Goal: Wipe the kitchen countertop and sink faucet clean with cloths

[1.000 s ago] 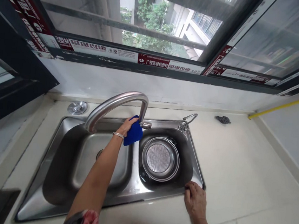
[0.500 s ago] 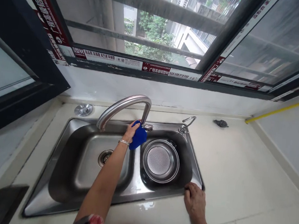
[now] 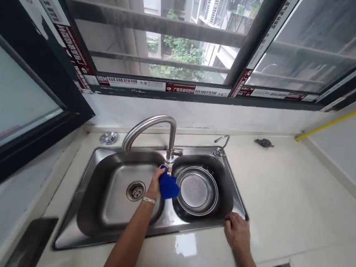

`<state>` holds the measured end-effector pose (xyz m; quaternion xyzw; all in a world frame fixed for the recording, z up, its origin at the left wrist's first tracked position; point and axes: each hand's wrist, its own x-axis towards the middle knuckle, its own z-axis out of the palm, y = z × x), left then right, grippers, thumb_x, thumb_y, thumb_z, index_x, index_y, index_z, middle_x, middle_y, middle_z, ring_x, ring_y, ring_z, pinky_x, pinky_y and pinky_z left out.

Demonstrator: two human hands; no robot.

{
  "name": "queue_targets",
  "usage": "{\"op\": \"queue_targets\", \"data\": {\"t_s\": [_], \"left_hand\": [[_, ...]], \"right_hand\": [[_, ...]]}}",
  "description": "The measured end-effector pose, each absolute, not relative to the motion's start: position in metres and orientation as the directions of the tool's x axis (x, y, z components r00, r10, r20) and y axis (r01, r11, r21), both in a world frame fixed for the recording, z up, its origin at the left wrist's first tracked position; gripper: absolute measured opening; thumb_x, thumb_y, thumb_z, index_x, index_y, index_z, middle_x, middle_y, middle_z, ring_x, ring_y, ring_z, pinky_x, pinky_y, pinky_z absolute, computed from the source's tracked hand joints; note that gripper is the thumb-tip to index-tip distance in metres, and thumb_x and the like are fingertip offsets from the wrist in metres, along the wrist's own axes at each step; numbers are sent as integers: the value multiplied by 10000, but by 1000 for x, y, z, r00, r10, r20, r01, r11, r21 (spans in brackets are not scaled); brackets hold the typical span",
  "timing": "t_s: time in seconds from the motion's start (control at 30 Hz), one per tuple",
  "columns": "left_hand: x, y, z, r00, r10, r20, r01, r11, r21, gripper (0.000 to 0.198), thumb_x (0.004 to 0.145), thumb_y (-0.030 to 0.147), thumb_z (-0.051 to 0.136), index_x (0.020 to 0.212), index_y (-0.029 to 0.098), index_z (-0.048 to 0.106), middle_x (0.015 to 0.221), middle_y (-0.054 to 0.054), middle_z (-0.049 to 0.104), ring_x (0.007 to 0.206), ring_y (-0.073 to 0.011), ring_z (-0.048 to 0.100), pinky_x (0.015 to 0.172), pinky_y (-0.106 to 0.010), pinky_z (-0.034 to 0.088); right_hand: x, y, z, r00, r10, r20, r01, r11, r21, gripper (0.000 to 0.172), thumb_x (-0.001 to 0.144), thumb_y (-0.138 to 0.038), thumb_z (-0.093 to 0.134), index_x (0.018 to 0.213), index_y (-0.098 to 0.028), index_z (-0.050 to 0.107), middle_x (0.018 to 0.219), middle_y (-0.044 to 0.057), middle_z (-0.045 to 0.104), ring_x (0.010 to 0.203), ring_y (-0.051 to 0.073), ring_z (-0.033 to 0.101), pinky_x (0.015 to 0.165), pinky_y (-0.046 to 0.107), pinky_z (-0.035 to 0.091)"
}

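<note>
My left hand [image 3: 157, 183] is closed around a blue cloth [image 3: 169, 185], holding it over the divider between the two basins of the steel sink [image 3: 85, 225]. Just behind that hand rises the curved faucet [image 3: 149, 122], its spout hanging over the left basin. My right hand [image 3: 238, 233] rests at the sink's front right corner, its fingers curled on the rim; whether anything lies beneath them is hidden. A round metal strainer basket [image 3: 194, 190] sits in the right basin, with a dark-handled vessel partly visible under it.
A small thin tap [image 3: 223, 143] stands at the sink's back right corner. A metal drain plug [image 3: 108, 137] lies behind the left basin. To the right on the counter [image 3: 285, 194] is a dark scouring pad [image 3: 263, 142]. An open window sash [image 3: 26, 106] juts in at left.
My left hand has drawn the blue cloth from the faucet's base toward me, onto the divider. My right hand stays at the corner. The view has shifted slightly.
</note>
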<state>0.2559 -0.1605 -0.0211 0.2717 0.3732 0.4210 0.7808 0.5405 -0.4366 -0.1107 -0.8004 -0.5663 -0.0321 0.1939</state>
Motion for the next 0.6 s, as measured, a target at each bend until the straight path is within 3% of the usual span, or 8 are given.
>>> {"op": "queue_targets", "data": {"t_s": [0.1, 0.23, 0.33, 0.43, 0.53, 0.6], "left_hand": [[255, -187, 4, 550, 778, -303, -543, 609, 577, 354, 688, 506, 741, 778, 241, 525, 714, 31, 471, 527, -92, 402, 482, -246, 380], [261, -204, 31, 699, 689, -191, -596, 709, 375, 367, 788, 475, 691, 724, 239, 417, 653, 66, 304, 445, -55, 170, 356, -197, 138], [270, -210, 48, 759, 641, -113, -590, 751, 296, 388, 874, 491, 625, 710, 238, 381, 635, 71, 272, 431, -52, 106, 346, -206, 124], [281, -215, 63, 789, 608, -90, -562, 773, 293, 389, 920, 503, 571, 704, 238, 386, 628, 66, 289, 424, -59, 113, 357, -225, 176], [293, -218, 73, 809, 583, -72, -531, 777, 337, 406, 927, 531, 556, 695, 237, 399, 619, 61, 291, 420, -67, 143, 374, -234, 202], [300, -220, 77, 825, 562, -59, -504, 779, 373, 424, 926, 548, 561, 684, 232, 415, 610, 57, 296, 425, -71, 184, 397, -231, 229]], "right_hand": [[538, -436, -110, 359, 890, 283, 919, -284, -273, 196, 900, -187, 471, 862, -215, 661, 895, 42, 721, 883, 213, 654, 853, 370, 399], [537, -436, -111, 362, 886, 288, 915, -279, -292, 208, 911, -199, 465, 844, -212, 662, 876, 51, 722, 874, 213, 648, 857, 374, 399], [537, -434, -114, 401, 869, 289, 886, -288, -363, 230, 912, -233, 466, 828, -212, 679, 889, 63, 738, 888, 226, 657, 873, 390, 422], [531, -428, -111, 515, 813, 273, 771, -299, -562, 257, 896, -310, 476, 866, -210, 711, 884, 72, 762, 846, 242, 681, 835, 403, 488], [510, -413, -87, 649, 742, 166, 506, -259, -823, 328, 923, -429, 491, 979, -198, 717, 904, 89, 774, 786, 242, 701, 728, 381, 556], [489, -398, -58, 674, 734, 85, 320, -187, -929, 360, 949, -499, 528, 1049, -201, 704, 999, 104, 777, 883, 254, 727, 782, 385, 593]]}}
